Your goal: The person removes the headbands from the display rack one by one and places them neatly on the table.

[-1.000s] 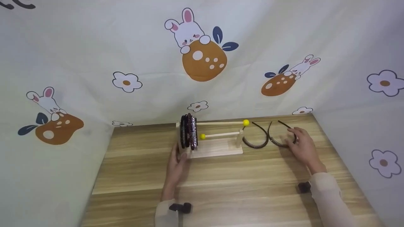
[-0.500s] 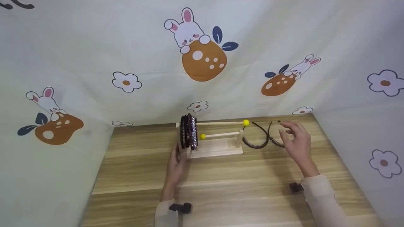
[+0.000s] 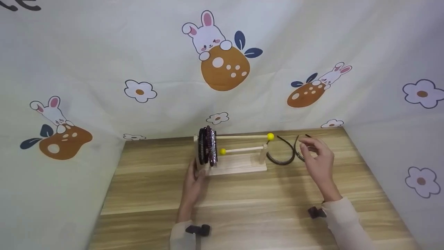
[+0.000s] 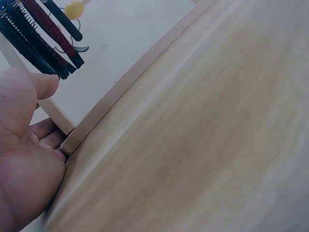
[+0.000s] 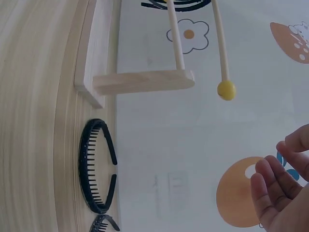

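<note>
Cloth backdrop [image 3: 284,21]: pale, printed with rabbits, orange fruit and flowers.
Tabletop [image 3: 249,208]: wood-grained, its far edge meeting the cloth.
Wooden stand [image 3: 239,168]: upright on the table, two rods above its base.
Right hand [image 3: 319,159]: raised in the air, fingers loosely bent, thumb tip near the index finger, holding nothing.
Left hand [image 3: 193,182]: partly closed, gripping the stand's left end, thumb in front, fingers around behind.
Hung headbands [image 3: 211,147]: black, dark red and silver, bunched at the left of the upper rod.
Loose headbands [image 3: 281,163]: two, dark and toothed, lying just right of the stand; the right hand partly hides one.
Yellow knobs [image 3: 270,136]: one per rod tip.
</note>
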The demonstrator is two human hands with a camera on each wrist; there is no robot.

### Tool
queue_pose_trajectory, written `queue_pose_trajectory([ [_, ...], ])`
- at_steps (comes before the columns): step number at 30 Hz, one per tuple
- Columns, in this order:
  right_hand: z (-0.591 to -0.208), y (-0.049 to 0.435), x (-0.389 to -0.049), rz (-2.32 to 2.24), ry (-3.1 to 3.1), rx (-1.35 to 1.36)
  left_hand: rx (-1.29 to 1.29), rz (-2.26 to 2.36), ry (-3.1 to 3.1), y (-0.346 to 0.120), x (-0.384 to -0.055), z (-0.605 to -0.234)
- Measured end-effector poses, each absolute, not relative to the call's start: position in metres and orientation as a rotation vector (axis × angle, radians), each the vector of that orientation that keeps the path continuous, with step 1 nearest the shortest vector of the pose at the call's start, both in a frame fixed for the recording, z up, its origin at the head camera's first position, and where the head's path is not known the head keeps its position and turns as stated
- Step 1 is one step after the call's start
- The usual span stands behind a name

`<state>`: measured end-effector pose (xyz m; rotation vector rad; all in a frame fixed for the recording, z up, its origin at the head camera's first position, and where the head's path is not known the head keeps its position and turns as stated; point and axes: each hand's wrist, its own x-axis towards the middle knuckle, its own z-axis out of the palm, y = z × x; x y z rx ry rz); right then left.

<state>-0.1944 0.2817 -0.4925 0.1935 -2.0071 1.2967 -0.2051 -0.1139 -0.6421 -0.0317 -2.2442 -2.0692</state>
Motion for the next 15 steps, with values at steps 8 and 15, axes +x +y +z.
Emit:
queue_pose_trajectory([
  [8, -0.484, 0.263, -0.183, 1.432, -1.996, 0.137, -0.028, -2.035, -2.258, -0.114, -0.205, -0.641],
  [15, -0.506, 0.261, -0.192, 1.467, -1.951, 0.151, -0.019, -2.033, -2.268, -0.113, -0.205, -0.641],
])
